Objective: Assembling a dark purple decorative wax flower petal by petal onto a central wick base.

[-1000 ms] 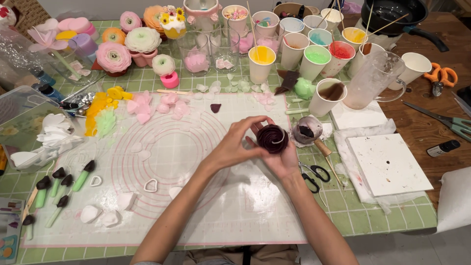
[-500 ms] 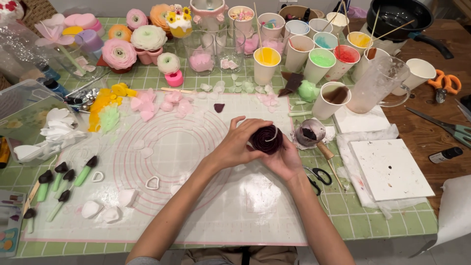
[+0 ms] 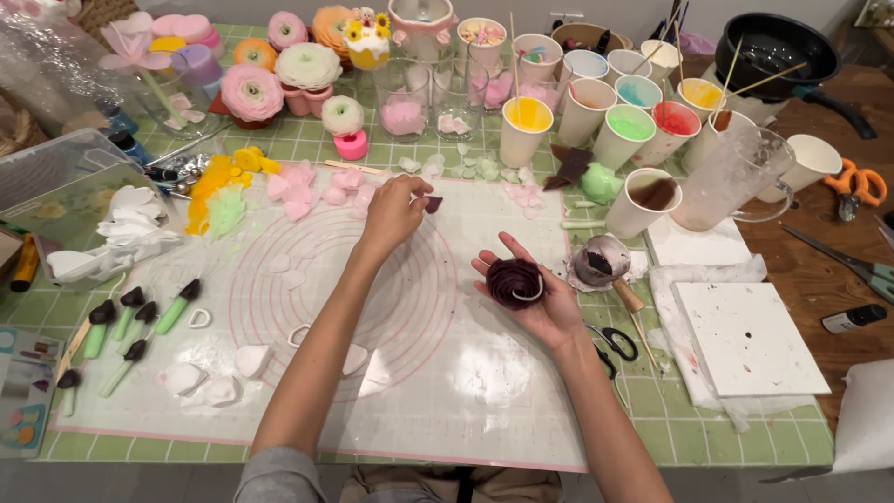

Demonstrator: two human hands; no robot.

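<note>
The right hand lies palm up over the white mat, fingers loosely curled under a dark purple flower that sits cupped in the palm, its layered petals facing up. The left hand is stretched forward to the mat's far edge, thumb and fingertips pressed together on a small dark purple petal that shows just past the fingertips; whether the petal is lifted or lies on the mat cannot be told. The two hands are well apart. Just right of the flower stands a small bowl with dark colour inside, and near it black scissors lie on the green checked tabletop. Pink petals and yellow petals are spread just left of the left hand. Behind the mat, paper cups hold yellow, green, red and blue colour. Finished flowers stand at the far left. Green-handled tools lie on the mat's left side, white cut-outs near them.
</note>
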